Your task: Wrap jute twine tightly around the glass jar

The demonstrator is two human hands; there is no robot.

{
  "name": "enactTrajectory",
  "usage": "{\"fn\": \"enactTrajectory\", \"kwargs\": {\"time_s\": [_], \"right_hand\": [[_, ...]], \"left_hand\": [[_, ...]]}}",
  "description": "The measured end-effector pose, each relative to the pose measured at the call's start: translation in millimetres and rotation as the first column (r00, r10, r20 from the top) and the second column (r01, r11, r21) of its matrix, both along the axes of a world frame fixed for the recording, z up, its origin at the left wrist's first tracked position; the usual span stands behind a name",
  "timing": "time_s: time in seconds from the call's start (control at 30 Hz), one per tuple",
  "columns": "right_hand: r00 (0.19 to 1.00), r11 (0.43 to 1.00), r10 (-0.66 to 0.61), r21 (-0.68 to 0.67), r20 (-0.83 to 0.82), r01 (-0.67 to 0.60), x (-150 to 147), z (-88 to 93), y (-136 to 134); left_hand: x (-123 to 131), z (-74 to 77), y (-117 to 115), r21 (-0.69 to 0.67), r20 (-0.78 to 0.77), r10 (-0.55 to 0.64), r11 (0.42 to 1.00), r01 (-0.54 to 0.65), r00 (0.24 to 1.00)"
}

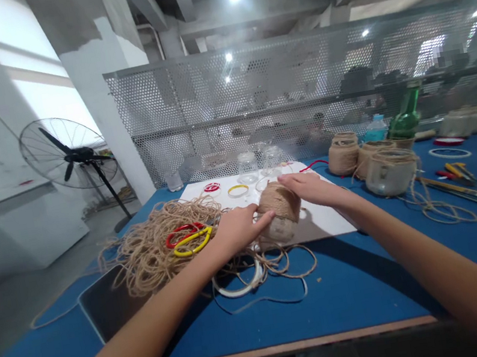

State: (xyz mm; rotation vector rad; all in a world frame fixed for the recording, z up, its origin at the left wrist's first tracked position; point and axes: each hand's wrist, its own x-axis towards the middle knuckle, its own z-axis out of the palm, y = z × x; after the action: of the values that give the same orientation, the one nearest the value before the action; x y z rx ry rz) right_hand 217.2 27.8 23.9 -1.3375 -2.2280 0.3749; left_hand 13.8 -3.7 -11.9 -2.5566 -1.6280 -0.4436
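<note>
A glass jar partly wound with jute twine (278,203) lies on its side on a white board (328,219), its bare glass end toward me. My right hand (304,187) rests over the top of the jar, fingers curved on the twine. My left hand (242,226) presses against the jar's lower left side. Loose strands of twine run from the jar to a tangled heap of jute twine (151,257) on the left. Red and yellow cords (189,240) lie on that heap, and a white ring (241,280) lies near my left wrist.
The blue tabletop (365,282) holds a dark tablet (108,304) at front left. Plain glass jars (247,168) stand behind the board. Twine-wrapped jars (390,172), a green bottle (405,119) and hand tools (455,188) are on the right. A standing fan (69,152) is at left.
</note>
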Motion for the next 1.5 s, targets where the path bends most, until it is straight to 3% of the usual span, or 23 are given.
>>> {"fn": "enactTrajectory", "kwargs": {"time_s": [0.1,0.3,0.63,0.97,1.1,1.2,1.3,1.4,1.5], "right_hand": [[0.989,0.999,0.010,-0.045,-0.150,-0.017,2.2,-3.4,6.9],[0.939,0.964,0.162,-0.152,-0.304,-0.216,8.0,-2.9,4.1],[0.888,0.920,0.308,-0.130,-0.342,-0.369,11.9,-1.7,4.8],[0.852,0.901,0.331,-0.131,-0.406,-0.413,11.9,-6.1,7.6],[0.917,0.947,0.278,-0.078,-0.286,-0.311,9.4,-4.6,8.2],[0.990,0.996,0.092,0.003,-0.103,-0.093,4.9,2.0,2.2],[0.998,0.994,-0.047,0.106,0.049,0.041,0.5,8.7,-7.6],[0.988,0.964,-0.054,0.264,0.144,0.014,-1.6,10.1,-13.1],[0.989,0.961,-0.051,0.277,0.142,0.009,-2.4,9.6,-13.7]], "left_hand": [[2.3,1.6,-3.4,0.003,-0.008,0.007,1.000,-0.007,1.000],[3.1,3.8,-6.4,0.035,-0.043,0.009,0.999,-0.008,0.999],[-11.0,21.3,0.4,-0.072,0.017,-0.075,0.994,0.076,0.997],[-22.1,12.4,16.4,-0.134,0.030,-0.203,0.969,0.206,0.979],[-20.8,8.4,16.2,-0.209,0.158,-0.268,0.932,0.297,0.950],[-19.2,9.4,13.3,-0.243,0.233,-0.276,0.912,0.330,0.933],[-17.2,12.7,9.9,-0.227,0.243,-0.254,0.923,0.310,0.936],[-14.6,14.8,7.0,-0.202,0.222,-0.237,0.938,0.282,0.946],[-9.6,15.0,2.1,-0.147,0.157,-0.208,0.962,0.231,0.965]]}}
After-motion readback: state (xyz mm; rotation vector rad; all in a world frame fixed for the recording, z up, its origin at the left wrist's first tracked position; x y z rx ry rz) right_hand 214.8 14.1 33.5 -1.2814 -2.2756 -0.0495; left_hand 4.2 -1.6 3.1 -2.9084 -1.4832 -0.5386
